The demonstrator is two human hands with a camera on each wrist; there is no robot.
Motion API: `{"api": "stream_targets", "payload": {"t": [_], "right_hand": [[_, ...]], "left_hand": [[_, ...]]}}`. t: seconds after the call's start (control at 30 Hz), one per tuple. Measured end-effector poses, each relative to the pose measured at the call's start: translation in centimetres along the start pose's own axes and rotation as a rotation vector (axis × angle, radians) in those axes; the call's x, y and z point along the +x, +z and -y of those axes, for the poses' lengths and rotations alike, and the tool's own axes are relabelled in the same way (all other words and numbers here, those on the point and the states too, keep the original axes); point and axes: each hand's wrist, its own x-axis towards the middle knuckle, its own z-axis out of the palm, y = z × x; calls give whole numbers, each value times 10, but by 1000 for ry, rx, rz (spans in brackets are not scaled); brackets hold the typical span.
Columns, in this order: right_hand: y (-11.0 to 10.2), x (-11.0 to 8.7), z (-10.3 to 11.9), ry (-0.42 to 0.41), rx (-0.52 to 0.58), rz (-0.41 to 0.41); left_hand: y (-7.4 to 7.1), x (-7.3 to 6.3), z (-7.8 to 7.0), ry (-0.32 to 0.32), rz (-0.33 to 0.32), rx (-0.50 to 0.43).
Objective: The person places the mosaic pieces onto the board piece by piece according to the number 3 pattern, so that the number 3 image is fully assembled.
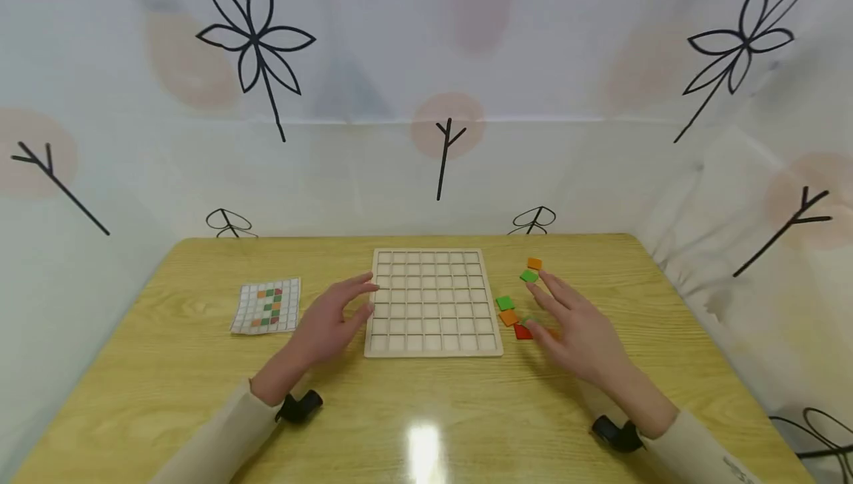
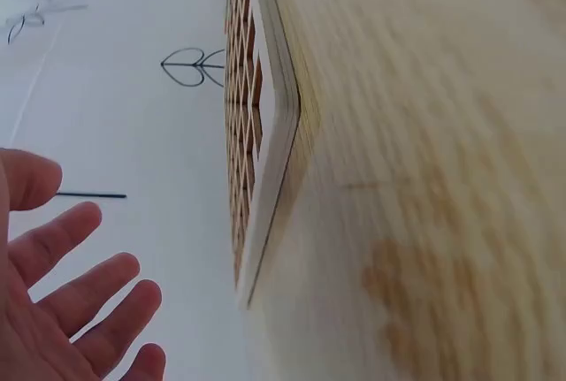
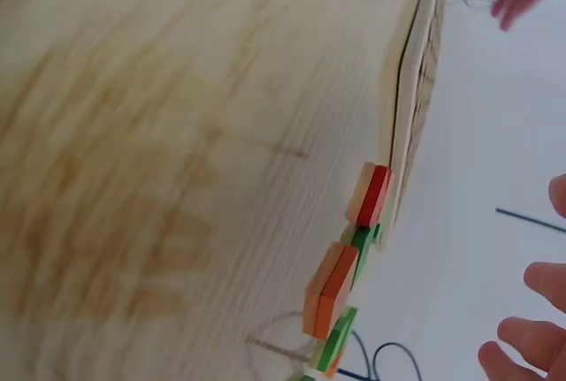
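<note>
Hands [image 1: 333, 325] [image 1: 585, 336] apart, fingers extended, flank the grid board [image 1: 432, 296]; tiles [image 1: 506, 303] near its right edge.

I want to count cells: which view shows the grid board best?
The head view, because the grid board shows from above, all its rows visible. The left wrist view shows it steeply slanted; the right wrist view, mainly an edge.

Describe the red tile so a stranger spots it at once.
Start at the pale gridded board on the wooden table. Beside its right edge, toward the near corner, lies the red tile, close to the right hand. Among the green tiles and orange tiles there, it is the only red one visible.
</note>
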Motion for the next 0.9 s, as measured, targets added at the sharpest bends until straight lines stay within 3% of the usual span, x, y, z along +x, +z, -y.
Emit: {"api": "stream_targets", "payload": {"t": [0.17, 0.3, 0.4, 0.57, 0.73, 0.9], "right_hand": [[0, -3, -3, 79, 66, 8], [1, -5, -6, 153, 133, 44], [1, -5, -9, 185, 193, 41], [2, -6, -14, 214, 266, 11], [3, -8, -22, 275, 323, 13], [4, -9, -31, 303, 367, 21]], "left_hand": [[2, 10, 12, -156, -31, -210], [6, 18, 19, -286, 5, -270], [10, 26, 23, -337, 31, -276], [16, 37, 32, -344, 76, -265], [20, 42, 36, -321, 162, -250], [26, 47, 34, -320, 166, -183]]}}
